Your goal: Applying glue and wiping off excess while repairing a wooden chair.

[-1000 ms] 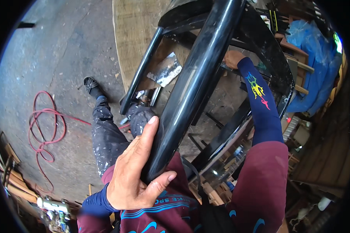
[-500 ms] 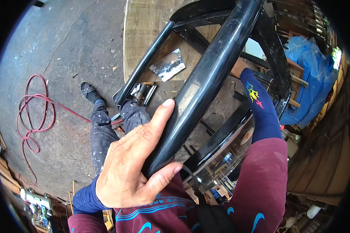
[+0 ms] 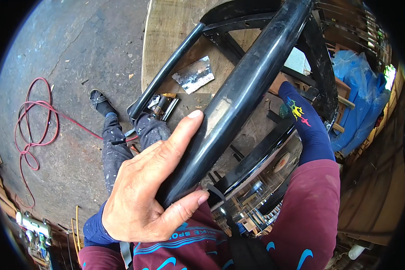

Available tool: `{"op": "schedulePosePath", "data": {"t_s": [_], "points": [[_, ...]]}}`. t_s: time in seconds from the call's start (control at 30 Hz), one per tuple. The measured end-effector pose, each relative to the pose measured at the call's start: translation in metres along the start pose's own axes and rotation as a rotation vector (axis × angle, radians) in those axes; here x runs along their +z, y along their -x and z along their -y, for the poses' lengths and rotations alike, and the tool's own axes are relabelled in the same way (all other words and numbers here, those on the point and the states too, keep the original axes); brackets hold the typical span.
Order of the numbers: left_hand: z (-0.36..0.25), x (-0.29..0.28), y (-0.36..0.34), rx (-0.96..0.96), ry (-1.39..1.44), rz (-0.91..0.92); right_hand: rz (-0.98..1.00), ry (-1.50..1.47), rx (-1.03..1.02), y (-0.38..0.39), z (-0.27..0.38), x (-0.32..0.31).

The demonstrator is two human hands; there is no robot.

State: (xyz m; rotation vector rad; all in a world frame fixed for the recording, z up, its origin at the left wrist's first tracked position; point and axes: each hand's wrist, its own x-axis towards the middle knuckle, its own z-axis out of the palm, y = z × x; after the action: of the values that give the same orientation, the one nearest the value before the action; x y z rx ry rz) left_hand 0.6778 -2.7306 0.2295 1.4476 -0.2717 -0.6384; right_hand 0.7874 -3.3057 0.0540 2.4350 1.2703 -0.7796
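A glossy black frame, with a thick rounded bar and curved side pieces, fills the middle and upper right. My left hand wraps the near end of the thick bar, its index finger along the left side and its thumb across the lower end. Just beyond the index fingertip, a pale worn or reflecting patch shows on the bar. My right arm, in a blue sleeve, reaches in behind the bar. Only a little of my right hand shows there; its fingers are hidden by the frame.
A wooden board lies beneath the frame, carrying a crumpled, smudged sheet. A metallic tool rests near my knee. A red hose coils on the concrete floor at left. Blue plastic sheeting hangs over wooden pieces at right.
The view has shifted slightly, and my left hand and the near end of the bar sit a little further left. The left-hand grip stays the same; my right arm still reaches behind the bar.
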Motion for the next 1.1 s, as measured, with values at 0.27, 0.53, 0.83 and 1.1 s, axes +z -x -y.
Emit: {"op": "schedulePosePath", "data": {"t_s": [0.27,0.53,0.83,1.1], "points": [[-0.002,0.001,-0.001,-0.043,0.020,-0.004,-0.023,-0.172,0.158,-0.002,-0.004,0.007],[-0.007,0.001,-0.002,-0.047,-0.042,-0.009,0.011,-0.023,0.226,-0.011,0.022,-0.012],[-0.005,0.007,0.008,-0.050,0.095,0.006,0.120,0.169,0.309,-0.009,0.045,-0.014],[-0.007,0.011,0.001,-0.138,0.126,-0.031,0.113,0.331,0.582,-0.031,0.069,-0.017]]}}
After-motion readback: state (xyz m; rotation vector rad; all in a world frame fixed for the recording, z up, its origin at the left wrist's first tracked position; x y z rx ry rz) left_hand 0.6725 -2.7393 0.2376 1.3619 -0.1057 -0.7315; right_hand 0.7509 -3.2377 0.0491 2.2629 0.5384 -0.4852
